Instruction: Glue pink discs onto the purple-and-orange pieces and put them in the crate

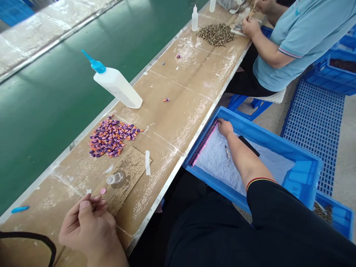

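Observation:
My right hand (225, 127) reaches into a blue plastic tray (294, 152), its fingertips closed at the far end of a tight row of small purple-and-pink pieces (204, 142). What is between those fingertips is hidden. The row runs along the tray's left wall, on a white sheet (214, 159). Over the near part of the table, my left hand (89, 226) is closed with thumb and fingers pinched together; anything in it is too small to name. Just beyond it are a pink disc (103, 190), a small clear cup (114, 178) and a stained cardboard piece (130, 167).
A pile of purple, pink and orange pieces (111, 137) lies behind the cardboard, near a tilted white bottle (119, 87) with a blue nozzle. A dark flat object (249, 145) is in the tray. Further along, a co-worker (300, 48) sits by a brownish pile (216, 34).

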Demonstrator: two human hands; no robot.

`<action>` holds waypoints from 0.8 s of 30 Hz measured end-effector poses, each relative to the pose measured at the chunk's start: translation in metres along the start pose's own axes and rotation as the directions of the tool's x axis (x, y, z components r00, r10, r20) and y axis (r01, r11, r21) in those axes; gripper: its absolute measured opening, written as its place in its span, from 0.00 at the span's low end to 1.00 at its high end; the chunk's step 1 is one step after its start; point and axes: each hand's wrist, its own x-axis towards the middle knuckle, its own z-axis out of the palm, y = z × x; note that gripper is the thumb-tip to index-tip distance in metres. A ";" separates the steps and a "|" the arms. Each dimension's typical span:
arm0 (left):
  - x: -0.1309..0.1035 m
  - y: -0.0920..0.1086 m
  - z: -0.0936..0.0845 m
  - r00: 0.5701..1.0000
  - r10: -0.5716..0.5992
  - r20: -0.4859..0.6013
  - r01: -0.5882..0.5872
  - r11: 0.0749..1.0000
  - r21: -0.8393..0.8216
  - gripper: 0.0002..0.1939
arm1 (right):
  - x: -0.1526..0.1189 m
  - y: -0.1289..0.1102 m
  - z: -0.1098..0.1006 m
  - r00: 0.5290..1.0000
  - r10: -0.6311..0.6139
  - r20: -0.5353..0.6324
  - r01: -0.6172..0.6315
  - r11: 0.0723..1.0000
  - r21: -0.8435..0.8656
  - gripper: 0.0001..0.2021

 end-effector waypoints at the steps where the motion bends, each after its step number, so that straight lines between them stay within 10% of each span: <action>1: 0.000 0.000 0.000 1.000 -0.001 -0.008 0.001 1.000 -0.005 0.03 | -0.001 0.001 0.000 1.000 -0.006 -0.014 0.006 1.000 0.002 0.23; 24: 0.006 -0.003 0.002 0.998 0.018 -0.059 -0.024 0.995 -0.094 0.12 | -0.015 0.000 0.003 0.994 -0.013 -0.108 0.024 0.994 0.108 0.20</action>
